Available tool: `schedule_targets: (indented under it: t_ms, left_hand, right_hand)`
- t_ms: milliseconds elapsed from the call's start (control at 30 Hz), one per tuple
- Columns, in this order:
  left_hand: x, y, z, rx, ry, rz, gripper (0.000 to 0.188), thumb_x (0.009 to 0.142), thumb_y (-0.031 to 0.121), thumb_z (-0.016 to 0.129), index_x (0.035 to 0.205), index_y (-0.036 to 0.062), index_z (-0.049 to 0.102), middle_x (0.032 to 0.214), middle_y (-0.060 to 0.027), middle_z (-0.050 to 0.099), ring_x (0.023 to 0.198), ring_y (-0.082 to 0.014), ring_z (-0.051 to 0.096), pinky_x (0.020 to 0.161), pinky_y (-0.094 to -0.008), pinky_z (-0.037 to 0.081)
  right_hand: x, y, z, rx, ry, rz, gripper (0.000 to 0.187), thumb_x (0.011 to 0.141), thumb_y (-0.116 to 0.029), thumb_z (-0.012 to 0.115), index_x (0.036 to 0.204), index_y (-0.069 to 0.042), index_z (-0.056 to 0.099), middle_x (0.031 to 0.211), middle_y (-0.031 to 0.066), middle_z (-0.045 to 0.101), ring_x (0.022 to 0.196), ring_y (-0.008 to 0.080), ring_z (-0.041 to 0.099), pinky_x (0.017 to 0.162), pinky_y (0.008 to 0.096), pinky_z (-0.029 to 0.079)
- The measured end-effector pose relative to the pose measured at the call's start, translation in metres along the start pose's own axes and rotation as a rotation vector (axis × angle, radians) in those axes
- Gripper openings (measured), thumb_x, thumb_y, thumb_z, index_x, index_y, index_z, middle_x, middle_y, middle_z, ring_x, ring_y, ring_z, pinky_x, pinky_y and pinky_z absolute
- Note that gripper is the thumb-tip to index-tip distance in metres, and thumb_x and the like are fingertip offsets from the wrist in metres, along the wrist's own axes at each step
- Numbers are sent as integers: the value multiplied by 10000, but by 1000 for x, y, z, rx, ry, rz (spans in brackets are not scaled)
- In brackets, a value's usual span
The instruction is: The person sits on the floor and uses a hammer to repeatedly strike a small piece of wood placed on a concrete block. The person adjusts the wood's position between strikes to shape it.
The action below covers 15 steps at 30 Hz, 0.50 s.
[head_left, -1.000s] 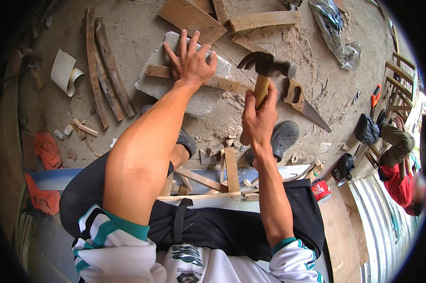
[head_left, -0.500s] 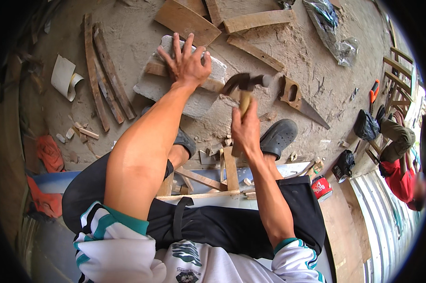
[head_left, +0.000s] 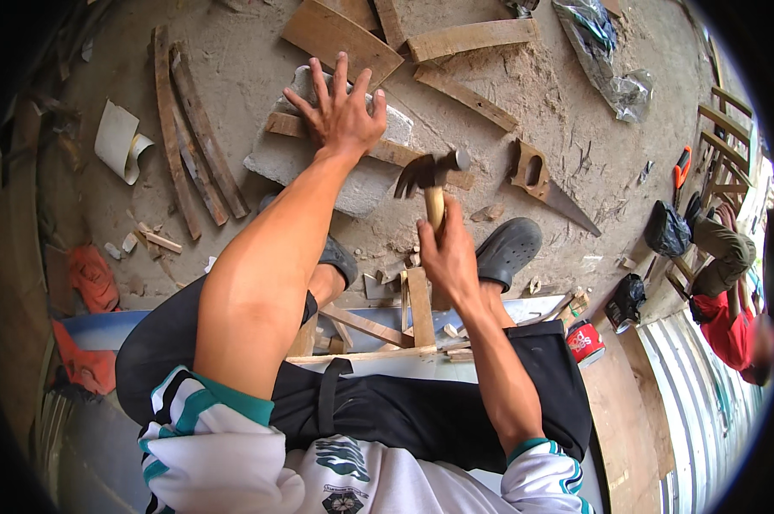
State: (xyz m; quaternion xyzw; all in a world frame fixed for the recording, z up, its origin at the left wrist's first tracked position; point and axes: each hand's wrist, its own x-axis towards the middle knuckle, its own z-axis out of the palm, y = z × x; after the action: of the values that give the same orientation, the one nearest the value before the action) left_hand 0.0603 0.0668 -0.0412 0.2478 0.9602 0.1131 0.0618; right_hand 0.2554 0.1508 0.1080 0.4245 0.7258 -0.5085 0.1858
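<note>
So in the head view the hands are well apart, each busy with its own thing. The left hand is spread wide, palm down over a narrow wooden strip, fingers fanned out and not wrapped around it. That strip pokes out on both sides of the left hand, a short bit to its left and a longer run to its right, ending up ahead of the right hand. Under the left hand and the strip there's a pale grey block on the dirt floor. The right hand is wrapped around the handle of a claw hammer, whose head sits just ahead of that hand and overlaps the strip from this angle; can't tell if they're actually touching. A handsaw lies ahead and right of the right hand, and a wide board is just beyond the left fingertips.
</note>
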Motion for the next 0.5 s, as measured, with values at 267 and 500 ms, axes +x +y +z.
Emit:
schedule_targets:
  t_ms: [267,500]
  left_hand:
    - [1,0,-2,5,-41,-2,498,938,477,504,1372,254,605,1638,-56,285,1552,-368,26,1088,-787,-118]
    - [1,5,-2,4,-28,-53,505,938,474,502,1376,243,601,1634,-54,293,1552,-369,33,1091,-786,-111]
  right_hand:
    - [31,-47,-17,103,290,-158,465,992,-131,546,1399,-26,347,898,310,658,801,478,689,656,501,516]
    - [3,-11,14,24,169,-186,522,965,-109,544,1424,-27,307,864,336,653,793,516,671,665,519,519]
